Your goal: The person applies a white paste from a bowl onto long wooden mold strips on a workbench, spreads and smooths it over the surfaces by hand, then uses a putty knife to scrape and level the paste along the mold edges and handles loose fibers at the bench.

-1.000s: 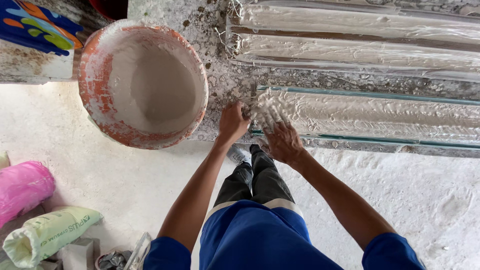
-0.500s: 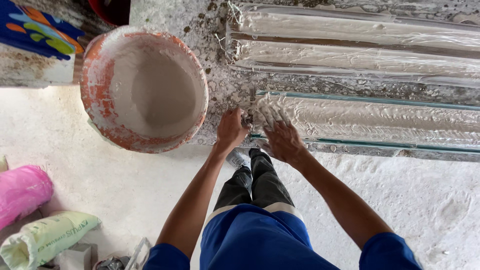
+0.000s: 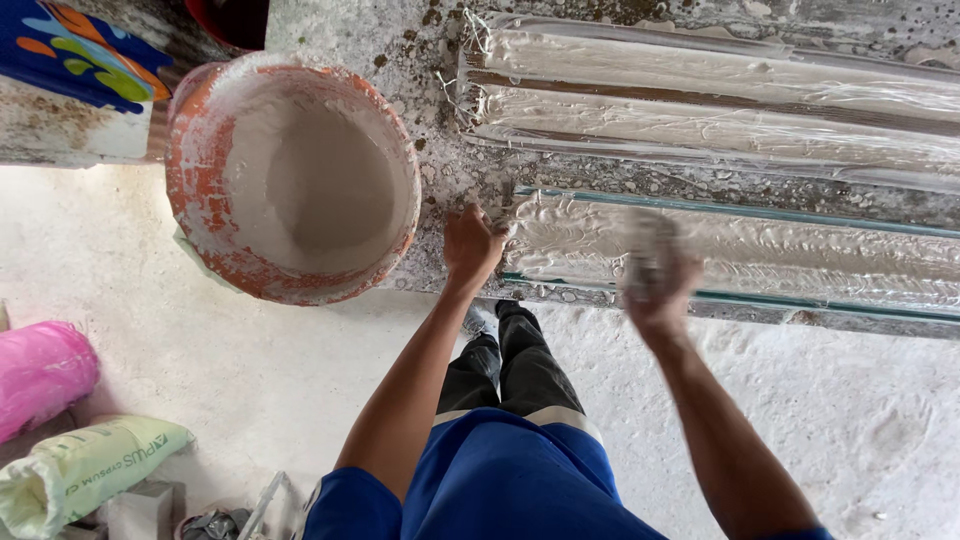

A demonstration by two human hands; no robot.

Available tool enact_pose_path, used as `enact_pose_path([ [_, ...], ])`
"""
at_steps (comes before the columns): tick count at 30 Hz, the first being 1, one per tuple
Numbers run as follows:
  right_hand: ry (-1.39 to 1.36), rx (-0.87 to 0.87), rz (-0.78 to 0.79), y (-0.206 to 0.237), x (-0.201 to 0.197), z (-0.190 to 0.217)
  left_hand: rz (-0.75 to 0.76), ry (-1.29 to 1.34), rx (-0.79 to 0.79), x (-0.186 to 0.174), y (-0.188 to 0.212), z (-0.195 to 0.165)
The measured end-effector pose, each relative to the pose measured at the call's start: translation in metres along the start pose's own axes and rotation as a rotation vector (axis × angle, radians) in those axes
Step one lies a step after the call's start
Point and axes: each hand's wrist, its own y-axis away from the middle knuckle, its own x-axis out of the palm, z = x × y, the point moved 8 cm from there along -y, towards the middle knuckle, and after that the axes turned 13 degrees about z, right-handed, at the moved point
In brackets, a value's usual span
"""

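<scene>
My left hand (image 3: 473, 246) presses its fingers on the left end of a long glass-edged strip of wet white plaster (image 3: 760, 255) lying on a speckled bench (image 3: 440, 180). My right hand (image 3: 655, 272) hovers over the same strip, blurred by motion and coated in plaster; I cannot tell whether it holds anything. An orange tub (image 3: 290, 180) caked with white plaster stands on the bench just left of my left hand.
Two more long plaster strips (image 3: 720, 95) lie further back on the bench. On the white dusty floor at the lower left lie a pink sack (image 3: 40, 375) and a pale green sack (image 3: 85, 470). A blue painted panel (image 3: 75, 50) stands top left.
My right hand has slid to the right along the wet plaster strip. My left hand has stayed at the strip's left end.
</scene>
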Motion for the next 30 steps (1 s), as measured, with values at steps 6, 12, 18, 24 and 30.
enact_pose_path([
  [6,-0.318,0.202,0.16,-0.011,0.063,0.022,-0.148,0.144,0.077,-0.015,0.026,0.015],
  [12,0.076,-0.016,0.206,-0.008,0.035,0.054,-0.166,0.131,0.218,-0.005,0.077,0.023],
  [18,0.11,0.279,0.573,0.005,0.036,0.042,-0.088,0.071,0.39,0.009,0.094,0.005],
  [24,0.007,0.147,0.07,0.018,-0.032,0.038,-0.093,0.107,0.454,0.012,0.108,-0.017],
  [30,-0.043,0.45,0.174,-0.057,-0.044,-0.092,-0.12,0.277,0.516,0.025,0.088,-0.091],
])
